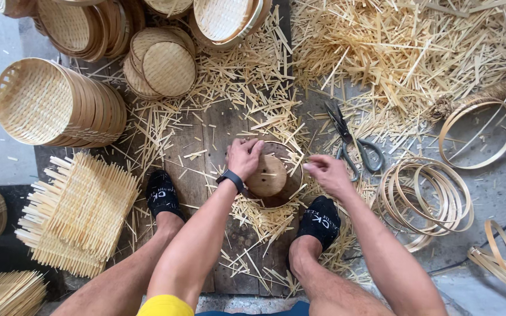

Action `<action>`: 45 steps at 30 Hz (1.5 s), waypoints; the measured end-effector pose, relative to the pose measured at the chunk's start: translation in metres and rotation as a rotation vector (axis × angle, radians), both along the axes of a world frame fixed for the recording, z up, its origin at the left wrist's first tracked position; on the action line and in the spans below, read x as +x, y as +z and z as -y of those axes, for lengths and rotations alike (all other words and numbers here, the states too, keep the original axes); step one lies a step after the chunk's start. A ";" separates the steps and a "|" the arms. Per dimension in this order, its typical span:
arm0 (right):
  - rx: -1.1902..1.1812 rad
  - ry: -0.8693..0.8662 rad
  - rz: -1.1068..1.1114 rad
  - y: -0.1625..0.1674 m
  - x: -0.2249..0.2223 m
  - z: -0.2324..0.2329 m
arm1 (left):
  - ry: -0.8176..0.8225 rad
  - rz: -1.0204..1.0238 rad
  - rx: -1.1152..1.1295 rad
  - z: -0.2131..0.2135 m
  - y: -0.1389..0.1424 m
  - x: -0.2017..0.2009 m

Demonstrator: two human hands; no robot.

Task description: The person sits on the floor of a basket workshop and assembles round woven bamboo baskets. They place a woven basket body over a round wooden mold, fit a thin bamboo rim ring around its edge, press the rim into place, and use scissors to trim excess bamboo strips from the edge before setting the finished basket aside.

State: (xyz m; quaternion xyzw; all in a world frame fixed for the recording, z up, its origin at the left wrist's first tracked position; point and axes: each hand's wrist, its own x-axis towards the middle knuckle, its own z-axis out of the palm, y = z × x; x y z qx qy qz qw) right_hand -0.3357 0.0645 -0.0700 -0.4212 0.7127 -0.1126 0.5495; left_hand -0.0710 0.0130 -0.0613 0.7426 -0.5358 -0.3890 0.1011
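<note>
A round brown wooden mould (270,175) sits on the plank floor between my two feet in black socks. My left hand (243,157) rests on its left top edge, fingers curled over the rim, a dark watch on the wrist. My right hand (326,172) hovers at the mould's right side with fingers pinched together; whether it holds a bamboo sliver I cannot tell. Bamboo offcuts lie all around the mould.
Black-handled scissors (352,143) lie just right of the mould. Bamboo strip hoops (434,196) are piled at right. Stacks of woven bamboo baskets (54,102) and round lids (165,67) stand at upper left. Square woven mats (77,213) lie at left. A heap of offcuts (405,47) fills the upper right.
</note>
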 end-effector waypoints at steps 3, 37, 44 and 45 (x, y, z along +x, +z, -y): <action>-0.032 -0.076 0.129 -0.009 0.020 0.001 | 0.099 0.023 0.112 0.010 0.001 -0.012; -0.031 -0.697 0.599 -0.005 0.032 -0.055 | 0.660 -0.525 0.275 -0.057 0.003 0.043; 0.201 -0.527 0.525 -0.013 0.045 -0.071 | 0.956 -1.069 0.417 -0.134 0.001 -0.010; 0.198 -0.533 0.517 -0.018 0.048 -0.072 | 0.962 -1.020 0.401 -0.138 -0.003 -0.014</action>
